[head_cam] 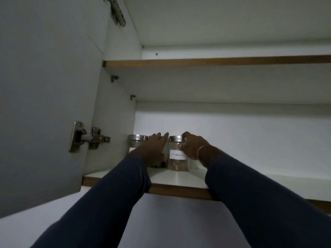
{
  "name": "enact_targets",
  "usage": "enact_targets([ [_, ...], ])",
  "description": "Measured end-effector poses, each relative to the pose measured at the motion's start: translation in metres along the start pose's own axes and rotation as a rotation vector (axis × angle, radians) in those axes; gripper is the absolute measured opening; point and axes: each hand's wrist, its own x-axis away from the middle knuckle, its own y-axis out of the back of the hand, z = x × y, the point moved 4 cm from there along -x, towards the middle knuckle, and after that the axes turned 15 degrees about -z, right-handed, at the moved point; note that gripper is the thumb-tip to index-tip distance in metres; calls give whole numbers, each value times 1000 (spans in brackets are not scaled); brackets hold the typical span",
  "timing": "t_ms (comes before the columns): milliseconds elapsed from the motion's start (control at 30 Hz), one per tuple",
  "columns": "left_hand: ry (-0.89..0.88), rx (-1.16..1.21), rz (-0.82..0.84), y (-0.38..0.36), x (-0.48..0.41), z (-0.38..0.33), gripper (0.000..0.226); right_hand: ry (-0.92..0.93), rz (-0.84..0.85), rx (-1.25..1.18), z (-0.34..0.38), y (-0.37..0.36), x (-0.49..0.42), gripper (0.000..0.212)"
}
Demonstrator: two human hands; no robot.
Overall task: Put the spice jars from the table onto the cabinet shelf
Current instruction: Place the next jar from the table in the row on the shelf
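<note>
Both my arms, in dark blue sleeves, reach up into an open white cabinet. A clear spice jar [177, 162] with a metal lid and a white label stands on the lower shelf [180, 178]. My right hand [192, 147] is wrapped around its right side and lid. My left hand [154, 149] lies against a second jar left of it, almost hiding that jar; I cannot tell whether it grips. A third jar [137, 140] with a metal lid stands further left, by the cabinet's side wall.
The open cabinet door [44, 104] hangs at the left on a metal hinge [89, 138]. An upper shelf [215, 61] runs across above. The lower shelf extends bare to the right of the jars.
</note>
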Motion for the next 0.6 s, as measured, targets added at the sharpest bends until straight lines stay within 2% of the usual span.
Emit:
enact_targets([
  [167,21,18,-39,7,1,4,61,12,-4,32,0,-3,0,36],
  [267,8,-33,2,4,3,5,63,-2,23,30,-2,-7,2,41],
  [467,-8,-34,34,3,8,4,71,-20,78,86,-6,-14,4,87],
  [533,-4,-35,28,4,8,5,72,36,-10,121,-4,-8,3,81],
  [600,-3,-44,18,4,8,5,72,84,-93,104,0,-3,3,63],
])
